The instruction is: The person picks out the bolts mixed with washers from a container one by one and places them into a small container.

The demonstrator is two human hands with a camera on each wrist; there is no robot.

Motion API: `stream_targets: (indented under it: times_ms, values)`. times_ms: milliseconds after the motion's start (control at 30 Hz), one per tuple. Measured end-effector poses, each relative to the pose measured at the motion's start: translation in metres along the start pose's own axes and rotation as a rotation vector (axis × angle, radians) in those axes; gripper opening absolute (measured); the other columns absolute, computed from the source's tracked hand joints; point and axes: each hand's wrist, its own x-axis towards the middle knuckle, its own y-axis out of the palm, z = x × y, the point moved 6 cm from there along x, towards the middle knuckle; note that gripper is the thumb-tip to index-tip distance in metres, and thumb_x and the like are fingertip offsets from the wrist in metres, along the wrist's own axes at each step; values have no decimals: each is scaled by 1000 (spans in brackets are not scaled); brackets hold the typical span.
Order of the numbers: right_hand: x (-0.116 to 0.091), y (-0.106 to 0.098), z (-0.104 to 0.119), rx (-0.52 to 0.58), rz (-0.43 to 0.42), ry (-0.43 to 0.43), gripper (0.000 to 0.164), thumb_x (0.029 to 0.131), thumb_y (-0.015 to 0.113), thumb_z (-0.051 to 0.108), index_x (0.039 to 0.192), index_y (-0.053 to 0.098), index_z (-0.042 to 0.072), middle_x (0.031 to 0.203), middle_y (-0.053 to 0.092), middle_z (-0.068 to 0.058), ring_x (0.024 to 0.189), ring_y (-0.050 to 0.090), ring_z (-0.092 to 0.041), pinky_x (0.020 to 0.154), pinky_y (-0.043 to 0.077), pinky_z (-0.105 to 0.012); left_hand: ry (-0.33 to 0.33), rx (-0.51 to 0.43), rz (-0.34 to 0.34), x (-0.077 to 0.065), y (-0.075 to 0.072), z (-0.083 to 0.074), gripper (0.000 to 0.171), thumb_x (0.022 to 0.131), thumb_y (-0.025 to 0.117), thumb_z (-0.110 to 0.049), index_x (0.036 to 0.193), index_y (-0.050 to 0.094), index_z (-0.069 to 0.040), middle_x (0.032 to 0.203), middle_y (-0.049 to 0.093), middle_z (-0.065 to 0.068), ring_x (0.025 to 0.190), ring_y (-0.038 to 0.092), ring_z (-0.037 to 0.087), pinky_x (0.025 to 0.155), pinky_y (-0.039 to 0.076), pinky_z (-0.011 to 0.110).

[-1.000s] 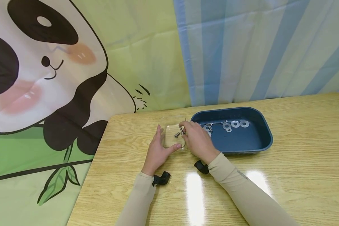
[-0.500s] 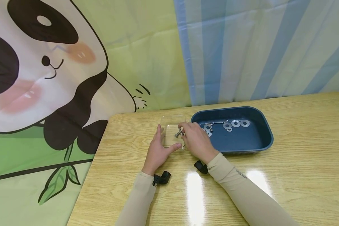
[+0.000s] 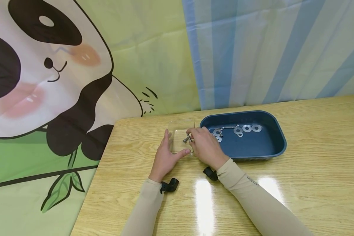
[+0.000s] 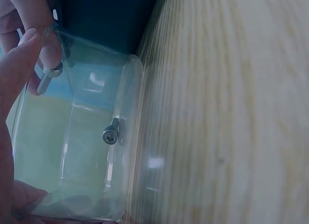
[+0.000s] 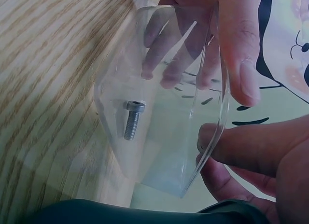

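A clear plastic box (image 4: 89, 142) stands on the wooden table. My left hand (image 3: 164, 161) grips it from the left, with the thumb over the near rim and the fingers along the far side, seen through the wall in the right wrist view. At the box's opening my right hand (image 3: 207, 147) pinches a metal socket-head bolt (image 4: 44, 82) between thumb and finger; its head points down into the box in the head view. A second socket-head bolt (image 5: 133, 120) lies on the box's bottom.
Right of the box is a dark blue tray (image 3: 253, 147) with several flat washers (image 3: 246, 128) and thin bolts (image 3: 227, 127) in it. Behind the table hangs a curtain (image 3: 165, 65) with a panda print. Black wrist mounts (image 3: 169, 185) sit on both wrists.
The bolt in my right fingers has tilted slightly, its lower end swinging toward the bolt in the box. My left hand and the box stay in place.
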Motion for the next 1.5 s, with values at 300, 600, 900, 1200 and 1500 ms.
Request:
stream_targets:
  times_ms: [300,600,900,1200,1500]
  values:
    - [2,-2,1,5,11,-13,32,90,74,4,121,68,3,105,70,-11,92,57,-25,71,52,-36,2,-3,-6,2,-1,0,129,73,75,-72,163,1,-18,161,34,3,144,37,30,117,27,54]
    - [2,-4,1,3,16,-20,30,90,73,4,120,68,4,110,69,-13,94,58,-26,73,53,-36,13,-9,-13,3,-2,-1,128,74,76,-70,163,2,-16,161,35,3,144,36,31,116,28,56]
    - [0,-10,-1,14,-10,-30,29,91,74,7,119,68,4,112,68,-12,92,58,-25,72,52,-36,11,-2,-18,4,-1,-2,126,75,78,-67,163,2,-17,160,35,3,145,35,33,116,27,58]
    - [-9,-24,-6,14,-59,-6,27,94,72,10,120,69,6,108,66,-10,92,56,-25,68,49,-37,0,-6,-15,2,1,-2,125,76,81,-61,163,2,-17,160,35,5,146,33,32,117,26,57]
    - [-17,-30,-14,12,-69,25,28,95,71,10,122,68,3,110,66,-11,94,57,-27,70,50,-38,-6,-20,-11,-1,0,-2,125,76,81,-59,163,3,-16,159,36,7,146,31,33,117,24,57]
